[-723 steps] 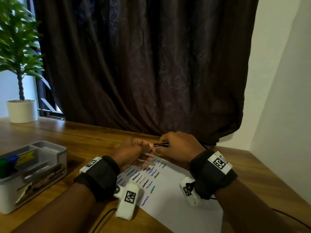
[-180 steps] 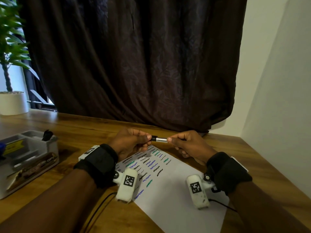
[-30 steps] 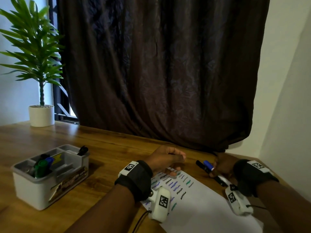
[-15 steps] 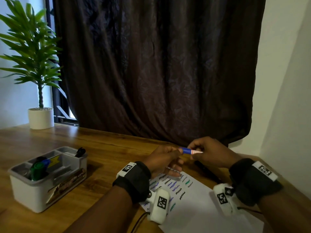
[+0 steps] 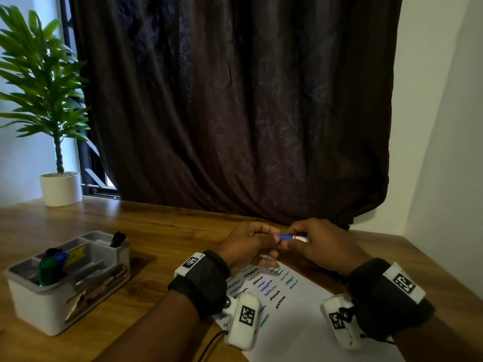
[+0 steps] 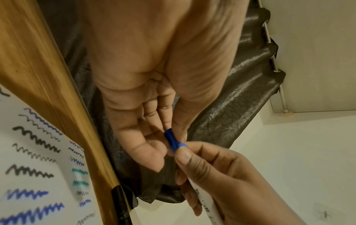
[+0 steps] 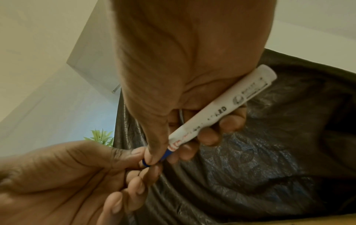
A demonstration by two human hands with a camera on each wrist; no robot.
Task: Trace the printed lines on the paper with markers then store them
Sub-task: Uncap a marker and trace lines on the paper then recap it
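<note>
A white marker [image 5: 295, 237] [image 7: 217, 112] with a blue cap [image 6: 173, 140] is held level above the far end of the paper [image 5: 300, 322]. My right hand [image 5: 321, 246] grips the white barrel. My left hand [image 5: 248, 244] pinches the blue cap between thumb and fingers. The paper carries rows of zigzag lines [image 5: 266, 286] in black, blue and green. Both hands meet just above the sheet's top edge.
A grey organiser [image 5: 65, 280] on the left of the wooden table [image 5: 156, 239] holds green and blue markers [image 5: 49, 265] and a black one [image 5: 117, 237]. A potted plant [image 5: 60, 186] stands far left. A dark curtain [image 5: 235, 113] hangs behind; a wall stands close on the right.
A second ago my right hand was at the table's right by two markers. It has since lifted the blue-capped marker to my left hand, which now pinches its cap.
</note>
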